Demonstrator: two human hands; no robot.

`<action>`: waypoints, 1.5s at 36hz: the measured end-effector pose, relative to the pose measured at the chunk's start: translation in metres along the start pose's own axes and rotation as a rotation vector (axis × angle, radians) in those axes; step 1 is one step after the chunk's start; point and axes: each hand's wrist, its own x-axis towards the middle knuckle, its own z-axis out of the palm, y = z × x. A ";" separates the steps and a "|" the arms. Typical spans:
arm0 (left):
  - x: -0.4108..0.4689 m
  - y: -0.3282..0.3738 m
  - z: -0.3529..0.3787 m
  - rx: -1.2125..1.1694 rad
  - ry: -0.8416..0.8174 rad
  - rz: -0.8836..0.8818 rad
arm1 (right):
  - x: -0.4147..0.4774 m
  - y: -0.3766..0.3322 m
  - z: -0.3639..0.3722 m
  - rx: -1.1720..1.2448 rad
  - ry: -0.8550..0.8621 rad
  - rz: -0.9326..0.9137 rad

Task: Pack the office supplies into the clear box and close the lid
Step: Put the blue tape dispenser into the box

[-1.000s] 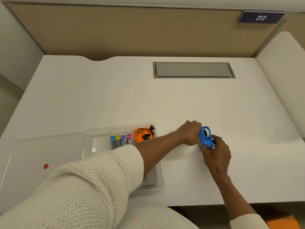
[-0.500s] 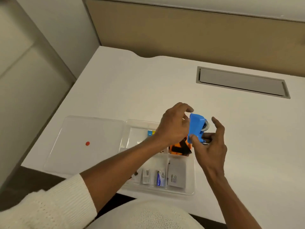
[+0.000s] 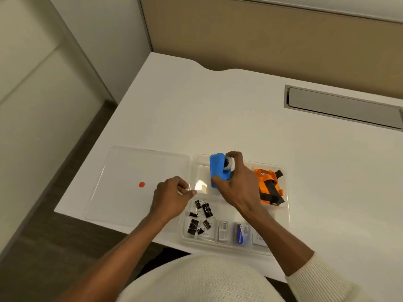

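A person in a cream knit sweater works at a white desk (image 3: 250, 118), seen from above. The right hand (image 3: 238, 188) grips a blue tape dispenser (image 3: 218, 170), thumb on its near end and fingers curled over the roll, holding it in the far-left compartment of the clear box (image 3: 286, 216). The left hand (image 3: 171, 198) rests with fingers loosely curled and nothing in them, thumb and forefinger at the seam where the box meets its open lid (image 3: 130, 171). The lid lies flat on the desk to the box's left, a red dot (image 3: 142, 184) near its middle. In the box, an orange and black strap bundle (image 3: 268, 186) fills the far-right compartment, black binder clips (image 3: 199, 216) lie loose in the near-left one, and small staple boxes (image 3: 241, 233) sit along the near edge. A grey cable hatch (image 3: 342, 106) is set into the desktop at far right. A tan partition panel (image 3: 261, 40) backs the desk, pale walls stand at left, and dark flooring shows below.
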 end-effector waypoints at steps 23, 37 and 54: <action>0.026 -0.015 0.004 -0.034 0.007 0.057 | 0.020 -0.028 0.081 -0.512 -0.097 0.076; 0.025 -0.033 -0.015 -0.084 0.072 0.036 | 0.019 -0.038 0.054 -0.343 -0.040 -0.041; 0.057 -0.102 -0.077 0.127 0.410 -0.130 | -0.002 -0.097 0.104 -0.177 -0.317 -0.227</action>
